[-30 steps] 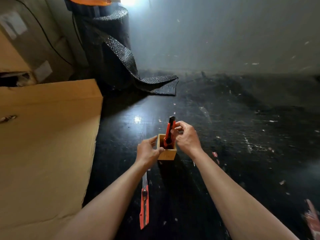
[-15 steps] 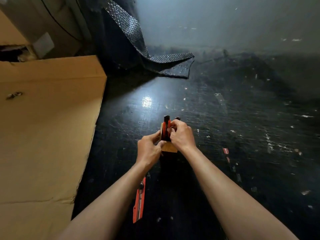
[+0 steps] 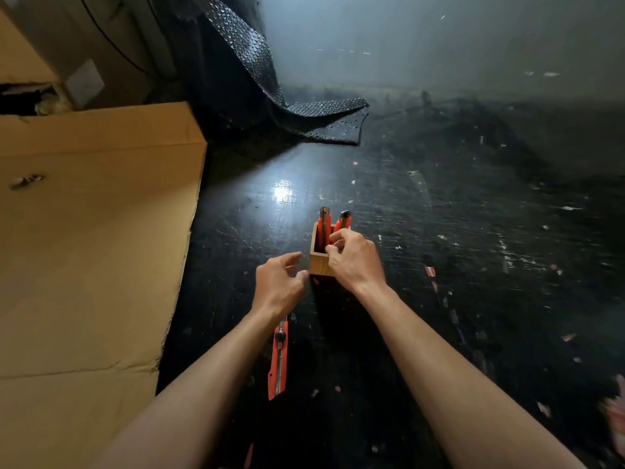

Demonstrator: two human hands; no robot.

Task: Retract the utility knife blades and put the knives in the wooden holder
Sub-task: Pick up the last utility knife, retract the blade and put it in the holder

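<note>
A small wooden holder [image 3: 318, 264] stands on the black floor with two orange utility knives upright in it, one on the left [image 3: 324, 225] and one leaning right [image 3: 345, 219]. My right hand [image 3: 353, 260] is at the holder's rim, its fingertips pinched around the right-hand knife. My left hand [image 3: 278, 285] hovers just left of the holder with fingers spread, the thumb tip nearly touching its lower corner. A third orange knife [image 3: 278, 362] lies flat on the floor below my left wrist, which hides its far end.
A large flat cardboard sheet [image 3: 91, 238] covers the floor on the left. A roll of black bubble wrap [image 3: 257, 82] trails onto the floor behind. The scuffed black floor [image 3: 473, 248] carries small scraps of paper and tape on the right.
My left hand has let go of the holder and opened, drawing back slightly to the left. The knife in my right hand has sunk into the holder beside the first one.
</note>
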